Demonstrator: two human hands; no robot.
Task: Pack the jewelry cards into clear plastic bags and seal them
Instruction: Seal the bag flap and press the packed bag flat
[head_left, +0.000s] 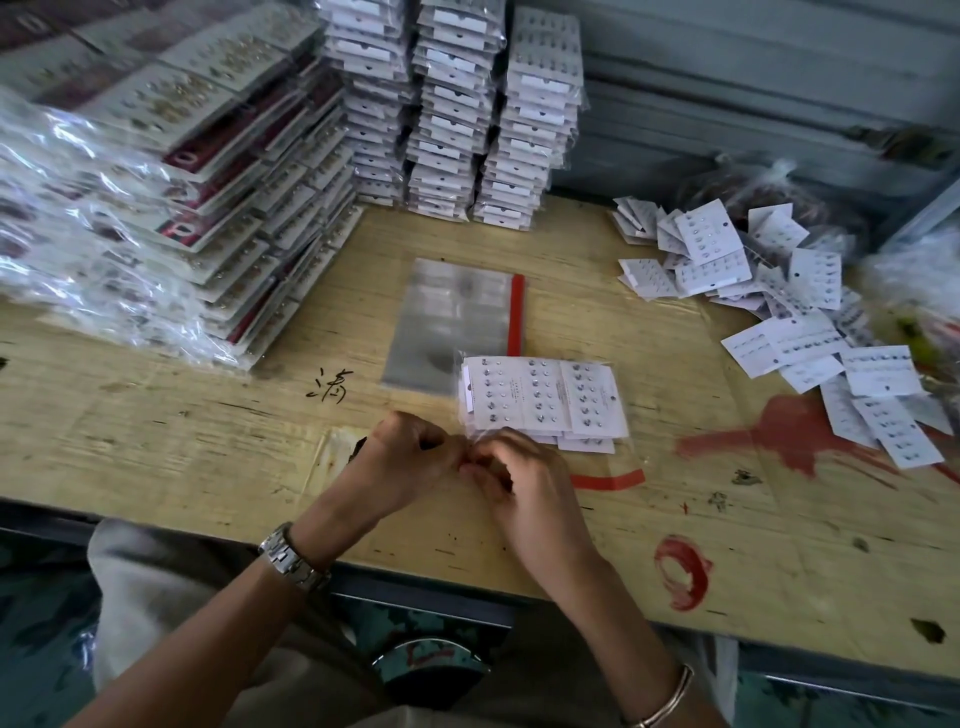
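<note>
A small stack of white jewelry cards (543, 397) with rows of studs lies inside a clear plastic bag on the wooden table (208, 431), near the front middle. The bag's open flap with a red adhesive strip (608, 479) points toward me. My left hand (405, 462) and my right hand (511, 475) meet at the bag's near left corner, fingers curled and pinching the plastic there. Behind them lies a flat pile of empty clear bags (449, 322) with a red strip along its right edge.
Loose unpacked jewelry cards (810, 312) are scattered at the right. Tall stacks of bagged cards (452, 109) stand at the back, and slanted piles of larger bagged cards (171, 197) fill the left. Red paint marks (680, 571) stain the table's right front.
</note>
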